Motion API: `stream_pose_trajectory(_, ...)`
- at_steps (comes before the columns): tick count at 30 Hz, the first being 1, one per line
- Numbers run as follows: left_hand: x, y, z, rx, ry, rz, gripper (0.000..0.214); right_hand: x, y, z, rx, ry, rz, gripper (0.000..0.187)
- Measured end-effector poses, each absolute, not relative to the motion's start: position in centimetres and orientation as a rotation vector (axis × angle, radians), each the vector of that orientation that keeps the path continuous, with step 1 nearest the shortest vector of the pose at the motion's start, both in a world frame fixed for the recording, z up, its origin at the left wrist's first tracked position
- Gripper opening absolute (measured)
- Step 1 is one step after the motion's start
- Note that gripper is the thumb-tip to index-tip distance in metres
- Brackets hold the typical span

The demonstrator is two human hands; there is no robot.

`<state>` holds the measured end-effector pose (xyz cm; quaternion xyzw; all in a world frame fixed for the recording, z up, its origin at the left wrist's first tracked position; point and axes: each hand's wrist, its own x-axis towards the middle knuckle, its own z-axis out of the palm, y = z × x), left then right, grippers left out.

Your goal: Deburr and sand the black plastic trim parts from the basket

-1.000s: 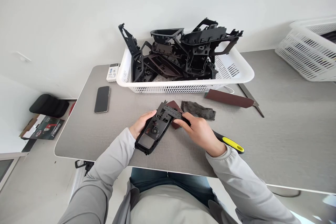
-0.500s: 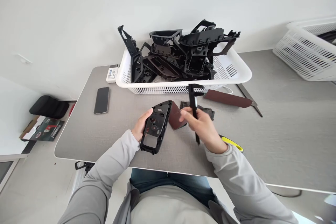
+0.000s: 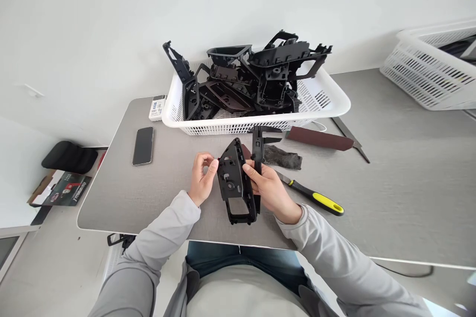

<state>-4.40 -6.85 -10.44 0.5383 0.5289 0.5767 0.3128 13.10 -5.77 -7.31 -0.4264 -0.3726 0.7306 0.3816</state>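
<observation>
A black plastic trim panel [image 3: 231,187] with an opening at its lower end is held upright, tilted slightly, above the table. My right hand [image 3: 273,188] is closed around a black caliper [image 3: 258,146], and its thumb also presses on the panel's right edge. The caliper's jaws point right, at the top. On the other side, my left hand [image 3: 203,178] has curled fingers, with thumb and forefinger at the panel's upper left edge; the exact contact is hard to see. Mostly hidden behind the panel is a piece of brown sandpaper [image 3: 246,151].
A white basket [image 3: 256,126] heaped with black plastic parts stands at the back. Right of my hands lie a dark cloth [image 3: 282,157], a sandpaper-wrapped strip [image 3: 320,138], a flat file [image 3: 351,138] and a yellow-black handled tool [image 3: 320,200]. A phone [image 3: 143,145] lies left.
The trim panel has moved right and turned more upright, meeting my right hand. The caliper has come left beside it. My left hand has shifted to the panel's edge, and the yellow-black tool is uncovered.
</observation>
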Motion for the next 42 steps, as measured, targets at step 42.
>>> stream_pose_trajectory(42,-5.6,-5.4,-9.3,0.839,1.287,1.45,0.055,13.9,-5.6,-7.0,-1.071,-1.087,1.771,0.045)
